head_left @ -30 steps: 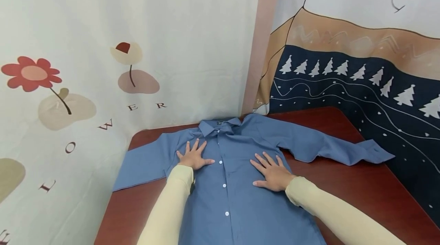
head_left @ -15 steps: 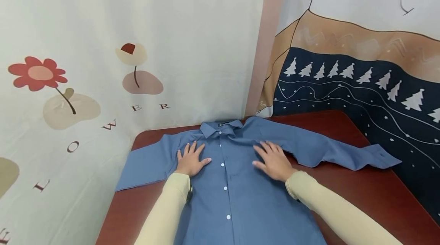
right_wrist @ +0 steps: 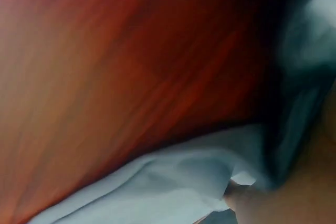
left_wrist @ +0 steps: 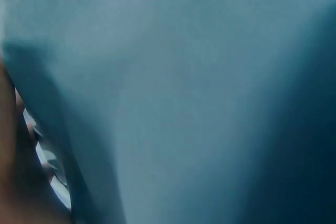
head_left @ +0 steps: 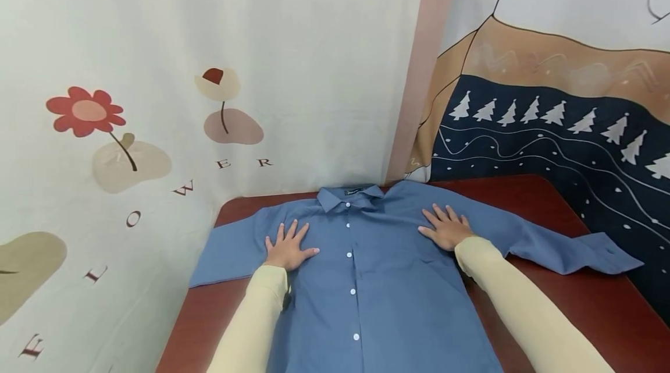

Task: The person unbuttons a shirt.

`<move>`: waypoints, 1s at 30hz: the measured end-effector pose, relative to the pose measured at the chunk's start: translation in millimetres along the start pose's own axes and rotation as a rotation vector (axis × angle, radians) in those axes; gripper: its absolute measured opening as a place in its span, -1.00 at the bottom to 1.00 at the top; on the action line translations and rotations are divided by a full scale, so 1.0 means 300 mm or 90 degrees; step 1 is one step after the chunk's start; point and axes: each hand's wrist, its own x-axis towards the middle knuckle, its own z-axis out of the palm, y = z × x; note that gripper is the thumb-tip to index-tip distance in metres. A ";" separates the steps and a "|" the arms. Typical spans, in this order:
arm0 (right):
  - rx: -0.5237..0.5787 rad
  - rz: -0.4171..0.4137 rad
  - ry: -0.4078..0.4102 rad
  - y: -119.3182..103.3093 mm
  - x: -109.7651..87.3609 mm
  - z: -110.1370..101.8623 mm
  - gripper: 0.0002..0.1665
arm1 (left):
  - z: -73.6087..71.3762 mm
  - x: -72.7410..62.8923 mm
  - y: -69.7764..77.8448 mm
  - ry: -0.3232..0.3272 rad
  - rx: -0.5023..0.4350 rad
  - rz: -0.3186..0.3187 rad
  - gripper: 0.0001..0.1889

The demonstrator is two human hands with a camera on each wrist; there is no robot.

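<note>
A blue button-up shirt [head_left: 398, 297] lies front up, its collar [head_left: 349, 197] at the far side and white buttons down the middle. My left hand [head_left: 287, 249] rests with spread fingers on the chest, on the left of the buttons. On the other side my right hand [head_left: 446, 228] lies flat near the shoulder and armhole, fingers spread. The left sleeve [head_left: 230, 251] angles out to the left; the right sleeve [head_left: 549, 242] stretches right to its cuff [head_left: 609, 252]. Close blue cloth [left_wrist: 178, 98] fills most of the left wrist view. The shirt's hem is out of view.
The shirt lies on a dark red wooden table [head_left: 515, 192] with rounded far corners. A white curtain [head_left: 324, 70] printed with flowers and letters hangs behind it. To the right hangs a navy cloth [head_left: 523, 146] with white trees, close to the table edge.
My right hand has slid right and away from me, from the chest to near the sleeve joint. My left hand stays on the chest. The head view has turned slightly left.
</note>
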 end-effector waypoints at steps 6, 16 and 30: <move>0.040 0.034 0.008 0.073 -0.010 -0.025 -0.03 | -0.006 -0.012 0.014 -0.002 0.000 0.009 -0.08; -0.100 -0.171 0.330 -0.080 -0.075 0.024 -0.77 | -0.012 0.017 0.183 0.257 -0.013 0.243 -0.67; -0.090 -0.315 0.136 -0.202 -0.229 0.148 -0.77 | 0.008 0.082 0.503 -0.001 0.078 0.261 -0.19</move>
